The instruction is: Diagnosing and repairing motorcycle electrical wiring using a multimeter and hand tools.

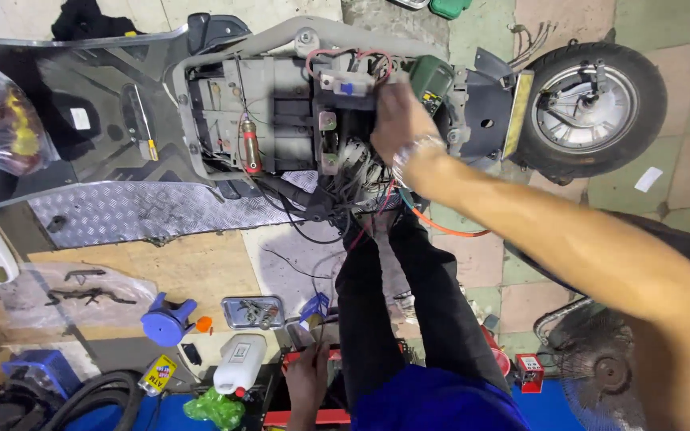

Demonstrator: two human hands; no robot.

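Right hand [397,120], wristwatch on, reaching forward into the opened grey scooter frame [281,96]; fingers buried among the tangled red and black wiring [357,179], grip cannot be told. Left hand [307,381] low, resting open-fingered on a red toolbox [301,417]. White plastic jug [239,363] with pale rectangular label, left of that hand; yellow labelled can [158,373] further left.
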